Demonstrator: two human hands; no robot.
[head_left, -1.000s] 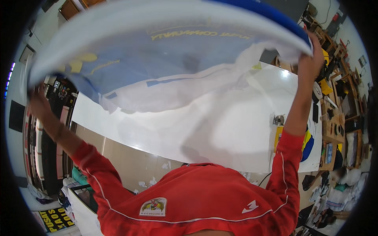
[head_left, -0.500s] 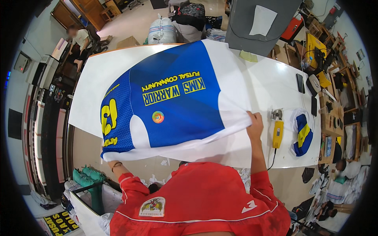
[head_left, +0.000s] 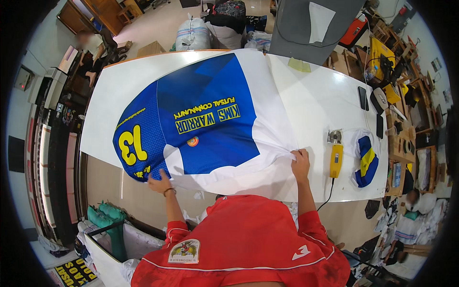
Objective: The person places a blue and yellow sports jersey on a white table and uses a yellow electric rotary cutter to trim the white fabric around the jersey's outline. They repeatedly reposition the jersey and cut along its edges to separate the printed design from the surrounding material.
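This person's bare left forearm (head_left: 174,206) leans outward ahead of the body, ending in a left hand (head_left: 159,183) whose grip I can't make out. Well apart from it, the right forearm (head_left: 305,193) reaches nearly straight forward, the right hand (head_left: 300,164) pinching with bent fingers (head_left: 295,153).

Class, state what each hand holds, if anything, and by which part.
Right hand: the cloth, by its white near-right corner. Left hand: touches its blue near edge; grip unclear.
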